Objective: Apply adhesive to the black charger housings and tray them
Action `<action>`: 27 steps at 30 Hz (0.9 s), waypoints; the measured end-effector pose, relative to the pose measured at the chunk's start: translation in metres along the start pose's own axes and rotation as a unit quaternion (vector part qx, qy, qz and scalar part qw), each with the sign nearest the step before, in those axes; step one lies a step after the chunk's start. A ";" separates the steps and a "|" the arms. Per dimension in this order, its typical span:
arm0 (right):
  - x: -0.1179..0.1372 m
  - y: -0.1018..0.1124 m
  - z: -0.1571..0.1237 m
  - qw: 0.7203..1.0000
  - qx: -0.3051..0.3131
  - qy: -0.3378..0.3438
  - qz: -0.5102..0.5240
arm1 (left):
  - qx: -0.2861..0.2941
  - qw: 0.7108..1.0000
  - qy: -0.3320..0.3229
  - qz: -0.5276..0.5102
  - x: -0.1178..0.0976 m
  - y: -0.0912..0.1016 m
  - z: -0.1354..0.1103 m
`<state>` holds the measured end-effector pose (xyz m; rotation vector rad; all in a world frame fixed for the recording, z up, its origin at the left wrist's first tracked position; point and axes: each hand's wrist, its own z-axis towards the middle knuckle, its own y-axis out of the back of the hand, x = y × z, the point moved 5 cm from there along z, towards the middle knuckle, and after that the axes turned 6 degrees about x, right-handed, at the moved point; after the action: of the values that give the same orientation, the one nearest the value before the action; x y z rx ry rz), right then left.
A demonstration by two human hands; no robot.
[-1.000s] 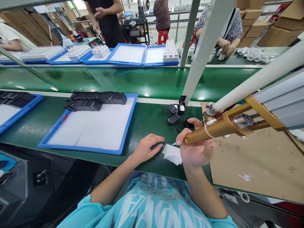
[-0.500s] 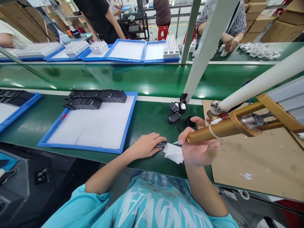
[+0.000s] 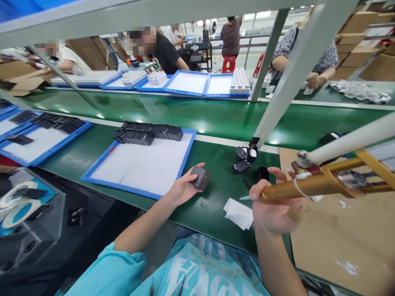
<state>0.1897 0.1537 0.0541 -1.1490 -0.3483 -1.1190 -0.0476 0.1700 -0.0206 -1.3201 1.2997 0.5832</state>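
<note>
My left hand [image 3: 183,188] has its thumb and fingers closed round a dark grey box-shaped plastic housing [image 3: 200,178] with a small orange-gold slot. It is held above the green bench near the tray's right edge. At the right, my right hand [image 3: 274,209] is blurred, with its fingers round the front end of a gold-coloured cylindrical tool [image 3: 284,191]. A pale teal tip [image 3: 245,198] sticks out beyond these fingers. White paper [image 3: 239,214] lies between my hands. Behind the right hand are an open black housing [image 3: 262,174] and a black pen-like stick [image 3: 246,183].
The blue-rimmed tray [image 3: 123,190] carries rows of black housings [image 3: 151,132]. More trays [image 3: 61,144] stand at the left. Black parts [image 3: 243,158] cluster by a slanted metal post [image 3: 286,78]. Cardboard [image 3: 339,230] covers the right side. Across the green belt [image 3: 173,109], other people work.
My left hand has risen from the bench and turned, and the grey housing now shows in it. The view has shifted left and up. My right hand stays at the gold tool.
</note>
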 end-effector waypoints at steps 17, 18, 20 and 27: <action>0.001 0.001 -0.003 0.998 -0.045 -0.042 -0.013 | -0.113 0.975 -0.187 0.037 -0.086 0.053 -0.022; 0.002 0.000 -0.003 0.998 -0.047 -0.044 -0.015 | -0.096 0.976 -0.191 0.041 -0.085 0.041 -0.026; 0.002 0.000 -0.003 0.997 -0.047 -0.052 -0.024 | -0.067 0.975 -0.200 0.070 -0.085 0.023 -0.032; 0.003 -0.002 -0.002 0.997 -0.038 -0.054 -0.038 | -0.006 0.957 -0.240 0.163 -0.091 0.002 -0.038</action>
<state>0.1893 0.1499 0.0565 -1.2763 -0.4387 -1.1466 -0.0871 0.1669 0.0694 -0.8963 1.1066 1.0703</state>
